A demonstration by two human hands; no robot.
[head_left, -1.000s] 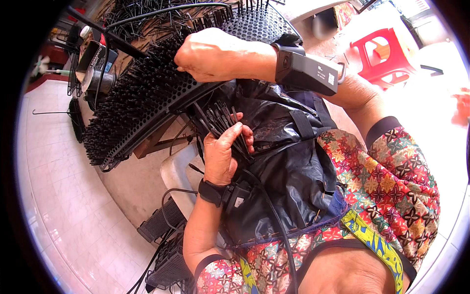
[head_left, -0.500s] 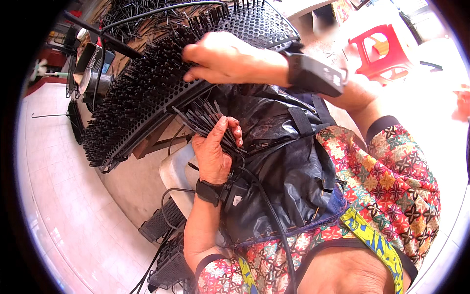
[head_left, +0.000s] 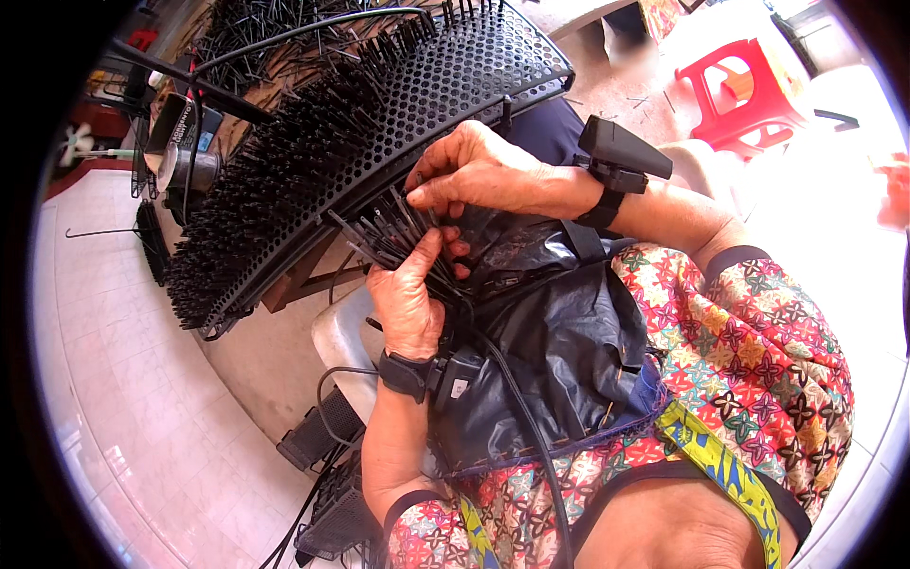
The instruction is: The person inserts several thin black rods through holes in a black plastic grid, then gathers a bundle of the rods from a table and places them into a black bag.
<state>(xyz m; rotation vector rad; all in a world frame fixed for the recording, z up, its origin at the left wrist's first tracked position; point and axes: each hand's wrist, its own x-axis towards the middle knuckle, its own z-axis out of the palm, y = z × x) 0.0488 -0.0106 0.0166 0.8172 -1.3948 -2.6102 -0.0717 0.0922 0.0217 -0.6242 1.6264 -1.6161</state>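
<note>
The left hand grasps a fanned bundle of thin black sticks above the lap, over a dark apron. The right hand has its thumb and fingers bent together at the bundle's upper ends; I cannot tell whether they grip a stick. Just beyond lies a curved black panel full of holes, many short black sticks crowding its left part. Farther off stand a metal can and a red stool.

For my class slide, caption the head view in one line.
Left hand holds thin dark rods, right hand at their tips, beside a perforated board.
</note>
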